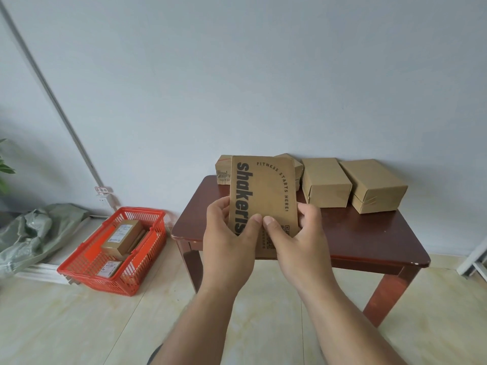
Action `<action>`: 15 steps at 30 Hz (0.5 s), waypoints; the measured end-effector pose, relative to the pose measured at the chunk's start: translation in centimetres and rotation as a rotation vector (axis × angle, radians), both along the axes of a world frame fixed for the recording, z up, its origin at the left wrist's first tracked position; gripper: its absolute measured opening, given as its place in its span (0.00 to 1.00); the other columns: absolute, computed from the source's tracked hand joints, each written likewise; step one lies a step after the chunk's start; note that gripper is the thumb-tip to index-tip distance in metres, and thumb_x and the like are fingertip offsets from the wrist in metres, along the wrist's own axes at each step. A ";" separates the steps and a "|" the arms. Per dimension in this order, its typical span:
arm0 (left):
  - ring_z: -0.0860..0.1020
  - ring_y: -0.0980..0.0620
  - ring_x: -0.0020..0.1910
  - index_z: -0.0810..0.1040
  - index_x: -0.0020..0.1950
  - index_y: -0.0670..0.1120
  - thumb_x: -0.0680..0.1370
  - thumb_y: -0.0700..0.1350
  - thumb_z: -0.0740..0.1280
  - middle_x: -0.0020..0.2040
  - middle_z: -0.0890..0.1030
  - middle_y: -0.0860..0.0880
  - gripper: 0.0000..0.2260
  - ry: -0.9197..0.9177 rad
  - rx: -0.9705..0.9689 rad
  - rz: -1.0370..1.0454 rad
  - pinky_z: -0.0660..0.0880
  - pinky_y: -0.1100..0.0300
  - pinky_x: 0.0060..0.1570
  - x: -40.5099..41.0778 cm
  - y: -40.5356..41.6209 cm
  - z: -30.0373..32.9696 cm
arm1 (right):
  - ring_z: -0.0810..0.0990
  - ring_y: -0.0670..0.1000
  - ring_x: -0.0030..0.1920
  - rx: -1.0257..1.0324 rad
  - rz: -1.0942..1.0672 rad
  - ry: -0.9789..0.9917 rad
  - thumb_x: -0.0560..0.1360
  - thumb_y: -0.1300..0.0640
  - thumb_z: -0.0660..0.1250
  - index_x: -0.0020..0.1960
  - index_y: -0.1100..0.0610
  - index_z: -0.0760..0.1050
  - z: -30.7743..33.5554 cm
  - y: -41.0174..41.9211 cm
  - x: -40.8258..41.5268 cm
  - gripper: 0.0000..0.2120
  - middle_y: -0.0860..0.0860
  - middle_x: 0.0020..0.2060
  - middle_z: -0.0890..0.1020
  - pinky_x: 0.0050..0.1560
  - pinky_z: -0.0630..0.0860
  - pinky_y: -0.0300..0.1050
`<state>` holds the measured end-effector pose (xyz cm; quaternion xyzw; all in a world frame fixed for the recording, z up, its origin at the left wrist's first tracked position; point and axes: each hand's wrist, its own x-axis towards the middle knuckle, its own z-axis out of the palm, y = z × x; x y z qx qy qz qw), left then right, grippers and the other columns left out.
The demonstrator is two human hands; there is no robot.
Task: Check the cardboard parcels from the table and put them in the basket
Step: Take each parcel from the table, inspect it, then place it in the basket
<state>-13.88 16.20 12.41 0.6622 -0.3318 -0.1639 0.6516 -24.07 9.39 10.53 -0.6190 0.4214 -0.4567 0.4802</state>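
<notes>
A glossy dark red-brown wooden table (369,233) with rounded corners carries plain taped cardboard parcels (326,181) along the wall. Left on the tiled floor sits an orange plastic lattice basket (79,270) holding labelled boxes. Above the table's front, the left hand (228,243) and right hand (297,243) clamp a flat, printed kraft parcel (266,196) upright, thumbs meeting on its face.
</notes>
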 end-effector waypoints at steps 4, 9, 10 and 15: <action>0.80 0.64 0.58 0.73 0.64 0.64 0.79 0.46 0.75 0.60 0.81 0.59 0.20 -0.022 -0.012 -0.023 0.82 0.62 0.51 -0.5 0.0 -0.7 | 0.83 0.39 0.49 0.003 -0.041 -0.019 0.76 0.47 0.77 0.60 0.48 0.71 0.7 -0.5 0.0 0.20 0.41 0.51 0.83 0.47 0.80 0.42; 0.77 0.68 0.53 0.78 0.58 0.63 0.80 0.49 0.73 0.57 0.74 0.60 0.11 -0.100 0.040 -0.011 0.75 0.69 0.50 -0.3 0.3 -0.2 | 0.82 0.40 0.50 -0.018 -0.029 0.007 0.76 0.45 0.77 0.60 0.48 0.71 0.7 -0.3 -0.1 0.21 0.41 0.52 0.83 0.46 0.80 0.43; 0.76 0.69 0.52 0.78 0.57 0.61 0.80 0.50 0.73 0.56 0.73 0.59 0.09 -0.111 0.049 -0.001 0.73 0.72 0.48 -0.2 0.2 0.0 | 0.82 0.39 0.51 -0.023 -0.017 0.015 0.76 0.44 0.77 0.61 0.47 0.70 0.5 -0.1 -0.3 0.21 0.41 0.53 0.82 0.44 0.79 0.40; 0.74 0.73 0.50 0.79 0.55 0.60 0.80 0.53 0.72 0.55 0.73 0.59 0.05 -0.118 0.083 0.029 0.69 0.78 0.41 0.1 0.2 0.4 | 0.83 0.37 0.52 -0.059 0.023 0.010 0.76 0.44 0.77 0.62 0.40 0.74 0.3 0.2 -0.3 0.19 0.40 0.54 0.84 0.46 0.80 0.37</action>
